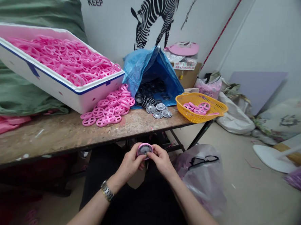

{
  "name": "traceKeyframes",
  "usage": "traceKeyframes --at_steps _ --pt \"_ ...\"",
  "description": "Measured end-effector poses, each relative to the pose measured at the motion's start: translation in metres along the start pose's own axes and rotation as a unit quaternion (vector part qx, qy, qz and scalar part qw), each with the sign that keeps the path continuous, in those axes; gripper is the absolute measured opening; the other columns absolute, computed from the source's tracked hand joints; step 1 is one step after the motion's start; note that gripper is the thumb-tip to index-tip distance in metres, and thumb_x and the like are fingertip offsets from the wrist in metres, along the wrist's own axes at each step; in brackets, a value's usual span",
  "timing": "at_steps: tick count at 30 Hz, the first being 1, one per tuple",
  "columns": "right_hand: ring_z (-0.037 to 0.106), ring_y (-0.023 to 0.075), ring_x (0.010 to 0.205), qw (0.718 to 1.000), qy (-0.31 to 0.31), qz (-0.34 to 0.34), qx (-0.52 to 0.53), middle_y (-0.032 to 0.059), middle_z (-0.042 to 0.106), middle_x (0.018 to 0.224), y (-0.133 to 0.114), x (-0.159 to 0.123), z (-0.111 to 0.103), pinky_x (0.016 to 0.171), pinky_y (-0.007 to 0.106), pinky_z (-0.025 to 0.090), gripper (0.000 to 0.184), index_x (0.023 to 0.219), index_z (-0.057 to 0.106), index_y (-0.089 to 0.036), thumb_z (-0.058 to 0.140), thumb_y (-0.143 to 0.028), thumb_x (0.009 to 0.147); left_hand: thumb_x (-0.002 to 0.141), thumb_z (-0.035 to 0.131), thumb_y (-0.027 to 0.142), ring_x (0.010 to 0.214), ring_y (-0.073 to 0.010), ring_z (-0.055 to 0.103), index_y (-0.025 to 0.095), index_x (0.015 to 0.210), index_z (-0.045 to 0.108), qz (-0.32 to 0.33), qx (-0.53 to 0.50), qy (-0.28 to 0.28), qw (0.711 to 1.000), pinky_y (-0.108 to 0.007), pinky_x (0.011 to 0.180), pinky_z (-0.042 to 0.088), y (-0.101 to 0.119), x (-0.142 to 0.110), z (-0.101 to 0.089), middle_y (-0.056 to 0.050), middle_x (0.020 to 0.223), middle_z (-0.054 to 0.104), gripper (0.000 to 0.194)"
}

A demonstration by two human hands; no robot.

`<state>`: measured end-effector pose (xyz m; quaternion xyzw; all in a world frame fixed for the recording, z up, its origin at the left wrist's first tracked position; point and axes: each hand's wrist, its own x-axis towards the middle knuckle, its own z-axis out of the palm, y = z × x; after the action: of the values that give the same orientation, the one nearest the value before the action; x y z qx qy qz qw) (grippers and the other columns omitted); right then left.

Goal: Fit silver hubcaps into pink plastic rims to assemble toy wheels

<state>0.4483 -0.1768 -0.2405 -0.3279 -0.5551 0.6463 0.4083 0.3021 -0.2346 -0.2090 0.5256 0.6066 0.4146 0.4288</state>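
The pink wheel [145,144], with a gray disc [145,149] set in it, sits between both my hands, above the lap and in front of the table [70,129]. I have my left hand [131,161] and right hand [162,160] pinched on its rim (thumbs toward me). A yellow basket [200,119] rests at the table's right end.

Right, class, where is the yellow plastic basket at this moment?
In the head view, the yellow perforated plastic basket sits at the right end of the worn brown table, just right of the open blue plastic bag.
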Motion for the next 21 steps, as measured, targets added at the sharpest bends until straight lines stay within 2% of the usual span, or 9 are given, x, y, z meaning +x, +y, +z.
traceKeyframes --at_steps 3,6,9,11,13,15,18,21 --pt "0.062 0.0178 0.072 1.0 0.01 0.009 0.02 -0.0003 0.069 0.076 -0.004 0.003 -0.001 0.068 0.029 0.049 0.022 0.084 0.066 -0.021 0.071 -0.04 0.074 0.089 0.055 0.034 0.057 -0.0138 0.06 0.019 0.138 0.045 -0.005 -0.001 0.001 1.0 -0.027 0.055 0.054 0.001 0.007 0.002 0.001 0.077 0.063 0.053" --pt "0.056 0.0138 0.062 0.998 0.066 0.006 0.018 -0.0013 0.065 0.068 -0.015 0.014 -0.014 0.058 0.025 0.044 0.029 0.084 0.068 -0.018 0.076 -0.043 0.071 0.089 0.056 0.036 0.067 -0.0154 0.063 0.02 0.145 0.038 0.011 0.032 -0.004 0.999 -0.028 0.062 0.055 0.002 0.013 0.001 -0.002 0.088 0.065 0.061" --pt "0.052 0.0102 0.058 0.983 0.173 -0.018 0.06 -0.0026 0.063 0.068 -0.044 0.036 -0.051 0.052 0.021 0.04 0.038 0.084 0.069 -0.018 0.084 -0.044 0.063 0.089 0.056 0.038 0.075 -0.0173 0.063 0.018 0.139 0.049 0.041 0.095 -0.008 0.995 -0.028 0.065 0.054 0.003 0.016 -0.003 -0.005 0.095 0.065 0.054" --pt "0.058 0.0103 0.063 0.955 0.252 -0.053 0.144 -0.0009 0.068 0.08 -0.07 0.053 -0.084 0.051 0.019 0.043 0.042 0.089 0.067 -0.019 0.087 -0.042 0.06 0.09 0.053 0.039 0.076 -0.0177 0.063 0.018 0.128 0.059 0.049 0.129 -0.009 0.99 -0.028 0.065 0.053 0.002 0.017 -0.007 -0.008 0.099 0.066 0.044" --pt "0.065 0.0127 0.076 0.921 0.304 -0.103 0.22 0.002 0.071 0.094 -0.094 0.067 -0.117 0.059 0.02 0.051 0.039 0.096 0.065 -0.021 0.084 -0.04 0.068 0.091 0.051 0.038 0.076 -0.0182 0.064 0.019 0.12 0.064 0.047 0.146 -0.013 0.988 -0.028 0.066 0.053 0.0 0.018 -0.01 -0.009 0.1 0.068 0.038" --pt "0.067 0.015 0.097 0.902 0.319 -0.131 0.258 0.007 0.068 0.117 -0.108 0.075 -0.139 0.07 0.024 0.056 0.031 0.099 0.064 -0.021 0.073 -0.046 0.082 0.091 0.051 0.036 0.078 -0.0194 0.065 0.02 0.117 0.067 0.047 0.158 -0.021 0.986 -0.029 0.069 0.053 -0.002 0.02 -0.011 -0.008 0.1 0.07 0.034" --pt "0.064 0.0169 0.114 0.901 0.312 -0.134 0.269 0.0086 0.059 0.136 -0.108 0.075 -0.146 0.079 0.028 0.058 0.032 0.1 0.063 -0.023 0.061 -0.053 0.091 0.09 0.053 0.032 0.086 -0.0215 0.066 0.021 0.112 0.069 0.066 0.18 -0.043 0.981 -0.032 0.079 0.054 -0.002 0.026 -0.01 -0.008 0.101 0.071 0.03" --pt "0.067 0.0162 0.108 0.916 0.285 -0.139 0.245 0.0038 0.063 0.133 -0.091 0.069 -0.13 0.078 0.028 0.058 0.033 0.11 0.062 -0.029 0.068 -0.051 0.086 0.091 0.053 0.03 0.093 -0.0223 0.067 0.021 0.109 0.07 0.095 0.191 -0.061 0.975 -0.034 0.086 0.053 0.001 0.033 -0.009 -0.008 0.103 0.073 0.026"
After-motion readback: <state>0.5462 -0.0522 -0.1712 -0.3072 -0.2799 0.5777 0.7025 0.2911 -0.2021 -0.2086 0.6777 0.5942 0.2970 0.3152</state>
